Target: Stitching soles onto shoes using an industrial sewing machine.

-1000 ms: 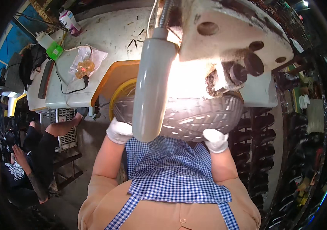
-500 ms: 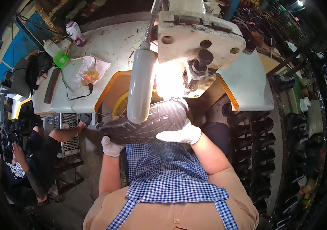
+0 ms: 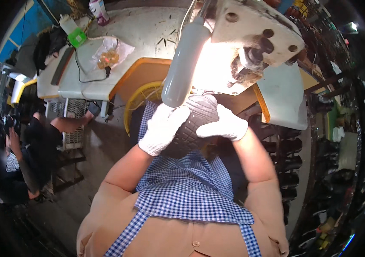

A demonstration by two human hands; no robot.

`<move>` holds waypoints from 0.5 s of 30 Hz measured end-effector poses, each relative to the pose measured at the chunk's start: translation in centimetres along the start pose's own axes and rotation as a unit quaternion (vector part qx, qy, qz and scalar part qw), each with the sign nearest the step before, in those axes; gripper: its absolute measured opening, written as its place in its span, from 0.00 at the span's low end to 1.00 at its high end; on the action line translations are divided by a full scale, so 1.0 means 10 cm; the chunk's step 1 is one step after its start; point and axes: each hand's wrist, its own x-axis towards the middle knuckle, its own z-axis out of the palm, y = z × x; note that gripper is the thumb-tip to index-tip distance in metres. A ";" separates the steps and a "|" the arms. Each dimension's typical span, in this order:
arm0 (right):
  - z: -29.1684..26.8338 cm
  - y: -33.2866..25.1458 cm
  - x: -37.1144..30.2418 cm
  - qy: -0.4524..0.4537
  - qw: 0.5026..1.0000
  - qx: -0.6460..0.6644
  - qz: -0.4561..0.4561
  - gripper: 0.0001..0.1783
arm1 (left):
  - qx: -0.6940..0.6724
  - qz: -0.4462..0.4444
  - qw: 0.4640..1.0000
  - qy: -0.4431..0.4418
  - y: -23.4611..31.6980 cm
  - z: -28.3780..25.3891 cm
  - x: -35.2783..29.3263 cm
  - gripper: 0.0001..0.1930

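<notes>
A black shoe (image 3: 200, 112) is between my hands, its patterned sole turned up toward me and one end directly below the machine head (image 3: 255, 30). My left hand (image 3: 164, 127), in a white knit glove, grips the shoe's left side close to the far end. On the opposite side my gloved right hand (image 3: 225, 124) grips it, with the thumb lying across the sole. A grey cylindrical lamp (image 3: 183, 64) hangs just above my left fingertips and hides part of the work spot. Bright glare blurs the machine's lower parts, and the shoe's upper is hidden underneath.
A white worktable (image 3: 148, 38) with orange edging curves around the machine, bearing a green bottle (image 3: 76, 37) and a plastic bag (image 3: 110, 55). Below is a yellow basket (image 3: 133, 107). Racks of dark shoes (image 3: 287, 165) stand at right. Another person (image 3: 24, 158) sits at left.
The shoe has swung from lying crosswise to pointing away from me. My left hand has moved from its left end up along its side, near the machine; my right hand still grips it.
</notes>
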 end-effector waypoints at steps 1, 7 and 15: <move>0.07 0.11 -0.06 0.050 0.997 0.056 -0.029 0.43 | 0.049 0.013 0.998 0.030 0.01 0.05 0.01 0.24; 0.65 1.10 -0.24 0.461 0.844 -0.162 -0.222 0.36 | 0.007 0.055 0.991 0.121 -0.20 0.23 -0.01 0.21; 0.25 0.50 -0.48 0.370 0.754 -0.484 -0.243 0.32 | -0.046 0.091 0.995 0.009 0.00 0.04 0.05 0.21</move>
